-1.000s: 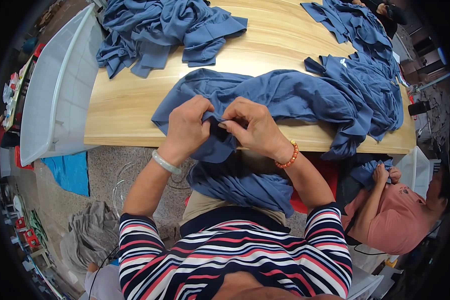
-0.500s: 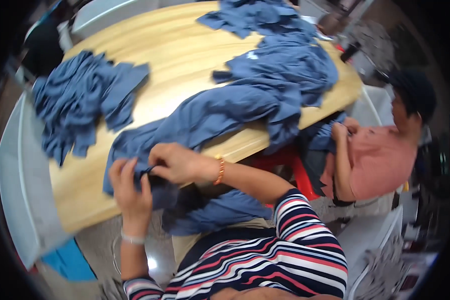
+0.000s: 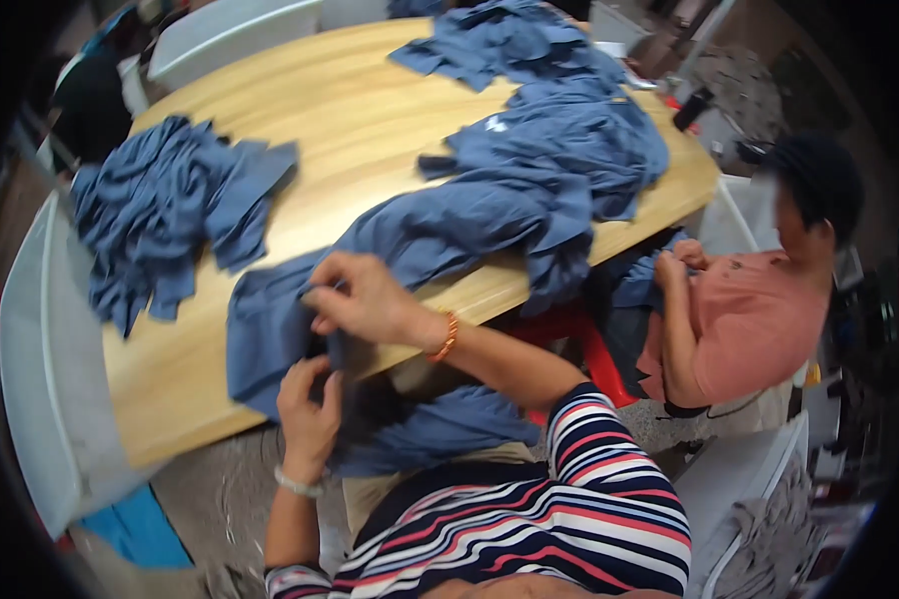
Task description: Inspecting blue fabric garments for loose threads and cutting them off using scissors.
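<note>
A blue garment [image 3: 270,329] lies over the table's near edge, part of it hanging toward my lap. My left hand [image 3: 308,414] is closed at its hanging edge, thumb and fingers bent around the cloth. Above it, my right hand [image 3: 365,299] is closed in a pinch over the same garment. Something small and dark shows at its fingertips, too small to name. More blue cloth [image 3: 449,419] rests across my lap.
A wooden table [image 3: 320,90] bears a crumpled blue pile [image 3: 160,200] at left and more blue garments [image 3: 579,140] at right. White bins [image 3: 40,379] stand along the left. At right, a person in pink [image 3: 749,319] handles blue cloth beside a red stool [image 3: 599,364].
My left hand has moved down and right along the garment. My right hand has risen slightly and moved right, apart from the left. The garment's near end has shifted right.
</note>
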Action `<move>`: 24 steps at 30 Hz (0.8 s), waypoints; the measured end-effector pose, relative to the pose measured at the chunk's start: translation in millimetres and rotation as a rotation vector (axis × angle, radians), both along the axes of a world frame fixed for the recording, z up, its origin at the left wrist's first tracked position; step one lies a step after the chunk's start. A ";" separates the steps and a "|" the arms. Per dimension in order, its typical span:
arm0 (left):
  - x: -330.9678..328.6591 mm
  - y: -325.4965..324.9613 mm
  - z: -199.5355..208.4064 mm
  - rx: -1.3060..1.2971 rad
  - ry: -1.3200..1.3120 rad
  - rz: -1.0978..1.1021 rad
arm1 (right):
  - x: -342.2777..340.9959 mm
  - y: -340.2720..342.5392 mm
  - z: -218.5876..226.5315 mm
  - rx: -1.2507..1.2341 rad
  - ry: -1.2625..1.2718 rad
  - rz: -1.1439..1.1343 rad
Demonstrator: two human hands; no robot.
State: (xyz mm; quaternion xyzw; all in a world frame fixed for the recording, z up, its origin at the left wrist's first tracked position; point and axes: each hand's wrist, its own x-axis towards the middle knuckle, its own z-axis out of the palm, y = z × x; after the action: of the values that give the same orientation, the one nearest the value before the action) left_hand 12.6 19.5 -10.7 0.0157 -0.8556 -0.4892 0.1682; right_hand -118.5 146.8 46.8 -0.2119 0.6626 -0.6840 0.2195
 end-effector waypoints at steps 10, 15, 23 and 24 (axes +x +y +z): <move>-3.1 7.9 1.7 -0.463 0.098 0.189 | 3.9 -9.0 -5.1 -0.041 -0.016 -0.003; 3.2 -12.2 11.3 -0.062 0.031 0.064 | 0.6 -1.5 -3.7 -0.013 0.018 0.030; 17.3 -35.3 27.8 0.566 -0.141 -0.113 | 11.9 -4.7 -3.6 0.126 0.188 0.167; 17.0 -35.8 29.0 0.569 -0.122 -0.122 | 15.1 -4.9 -1.9 0.085 0.204 0.181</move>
State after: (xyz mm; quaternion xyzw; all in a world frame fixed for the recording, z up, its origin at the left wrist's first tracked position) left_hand 29.6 -16.3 18.2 0.0401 -0.6921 -0.7168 0.0753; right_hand -103.3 141.9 44.9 -0.3297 0.6878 -0.6079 0.2207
